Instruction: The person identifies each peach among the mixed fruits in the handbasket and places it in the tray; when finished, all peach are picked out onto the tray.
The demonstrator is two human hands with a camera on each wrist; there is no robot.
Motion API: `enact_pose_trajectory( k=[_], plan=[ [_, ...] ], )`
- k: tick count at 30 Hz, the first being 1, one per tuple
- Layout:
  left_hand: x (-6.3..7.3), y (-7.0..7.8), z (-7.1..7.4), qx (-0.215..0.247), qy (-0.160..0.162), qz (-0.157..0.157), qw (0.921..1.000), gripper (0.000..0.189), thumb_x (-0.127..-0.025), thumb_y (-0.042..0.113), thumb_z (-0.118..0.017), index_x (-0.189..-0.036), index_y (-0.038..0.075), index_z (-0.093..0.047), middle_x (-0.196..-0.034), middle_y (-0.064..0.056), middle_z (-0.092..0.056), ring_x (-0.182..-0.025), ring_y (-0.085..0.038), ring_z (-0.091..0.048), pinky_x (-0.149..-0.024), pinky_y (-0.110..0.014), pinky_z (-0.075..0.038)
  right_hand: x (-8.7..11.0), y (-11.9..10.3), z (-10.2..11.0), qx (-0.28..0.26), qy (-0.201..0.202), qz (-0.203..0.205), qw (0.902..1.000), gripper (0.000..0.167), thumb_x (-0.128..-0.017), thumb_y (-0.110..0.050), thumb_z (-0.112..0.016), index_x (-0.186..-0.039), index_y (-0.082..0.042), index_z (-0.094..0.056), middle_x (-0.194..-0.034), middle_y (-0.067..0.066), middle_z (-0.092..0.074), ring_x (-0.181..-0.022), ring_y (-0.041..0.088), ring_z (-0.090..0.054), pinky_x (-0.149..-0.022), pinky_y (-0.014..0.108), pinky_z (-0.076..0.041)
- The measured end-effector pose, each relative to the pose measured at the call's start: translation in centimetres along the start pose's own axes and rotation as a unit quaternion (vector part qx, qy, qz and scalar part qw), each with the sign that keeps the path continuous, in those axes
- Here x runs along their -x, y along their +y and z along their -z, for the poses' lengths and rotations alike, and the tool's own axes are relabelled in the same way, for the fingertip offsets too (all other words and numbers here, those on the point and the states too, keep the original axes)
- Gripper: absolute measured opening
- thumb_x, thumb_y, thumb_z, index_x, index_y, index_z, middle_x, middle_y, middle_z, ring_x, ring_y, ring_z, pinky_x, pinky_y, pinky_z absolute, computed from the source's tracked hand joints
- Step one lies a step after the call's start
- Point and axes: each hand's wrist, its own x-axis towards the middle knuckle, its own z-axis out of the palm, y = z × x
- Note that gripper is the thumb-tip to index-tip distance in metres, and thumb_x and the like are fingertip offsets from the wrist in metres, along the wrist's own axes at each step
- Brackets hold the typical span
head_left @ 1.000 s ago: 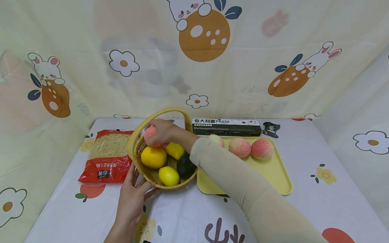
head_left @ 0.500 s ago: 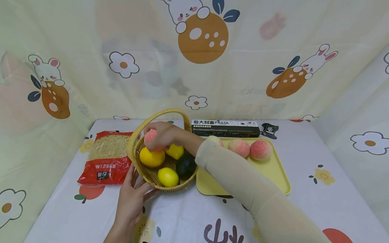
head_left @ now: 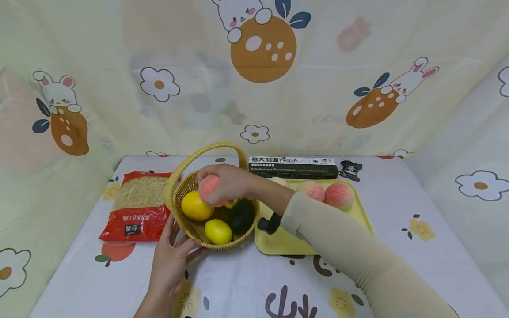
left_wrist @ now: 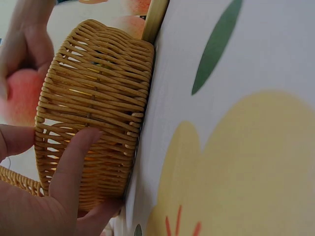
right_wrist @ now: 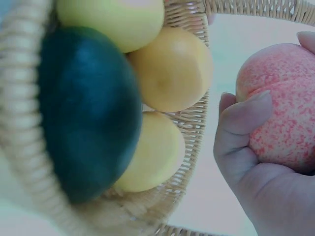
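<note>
My right hand (head_left: pixel 232 183) grips a pink peach (head_left: pixel 210 190) over the back of the yellow wicker basket (head_left: pixel 250 229), below its arched handle. In the right wrist view, fingers and thumb wrap around the speckled peach (right_wrist: pixel 285 113). The left hand (head_left: pixel 171 260) holds the basket's near left side from outside. In the left wrist view, its fingers (left_wrist: pixel 71 167) are spread around the woven wall. Inside the basket are an orange (head_left: pixel 197 206), a yellow lemon (head_left: pixel 218 232), a dark green avocado (head_left: pixel 241 215) and another yellow fruit (right_wrist: pixel 113 19), mostly hidden in the head view.
Right of the basket lies a yellow tray (head_left: pixel 278 245), bearing two peaches (head_left: pixel 339 195) and a paler fruit partly behind the arm. A black pasta box (head_left: pixel 294 168) and a small black packet (head_left: pixel 351 170) are behind it. A red pasta bag (head_left: pixel 137 225) lies left.
My right hand has moved rightward and slightly down with the peach, covering more of the rear yellow fruit. The left hand stays at the basket.
</note>
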Motion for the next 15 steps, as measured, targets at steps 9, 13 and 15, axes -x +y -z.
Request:
enact_pose_trajectory(
  k=[9,13,15],
  plan=[
    [0.3,0.1,-0.1,-0.003,0.003,0.001,1.0,0.106,-0.095,0.001,-0.071,-0.169,0.047,-0.01,-0.179,0.005,-0.013,-0.155,-0.032,-0.042,-0.096,-0.045,-0.063,4.3,1.7,0.8,-0.054,0.007,0.004,0.9985,0.044,-0.077,-0.014,-0.077,-0.118,-0.023,-0.063,-0.102,0.009,-0.066,-0.072,0.021,-0.06,-0.057,0.031,-0.053],
    [0.3,0.0,0.0,-0.005,0.003,0.0,1.0,0.107,-0.094,0.0,-0.071,-0.168,0.048,-0.01,-0.179,0.005,-0.013,-0.155,-0.033,-0.041,-0.096,-0.045,-0.063,6.2,2.4,1.3,-0.064,0.025,0.008,0.9976,0.044,-0.077,-0.013,-0.077,-0.118,-0.023,-0.064,-0.107,0.009,-0.064,-0.077,0.022,-0.062,-0.059,0.031,-0.054],
    [0.2,-0.1,0.0,-0.005,0.001,-0.001,1.0,0.107,-0.095,0.001,-0.071,-0.168,0.048,-0.01,-0.179,0.005,-0.014,-0.155,-0.032,-0.041,-0.096,-0.045,-0.063,7.2,2.7,1.5,-0.067,0.036,0.004,0.9971,0.045,-0.076,-0.012,-0.077,-0.118,-0.022,-0.064,-0.113,0.009,-0.063,-0.082,0.023,-0.063,-0.058,0.031,-0.055]
  ],
)
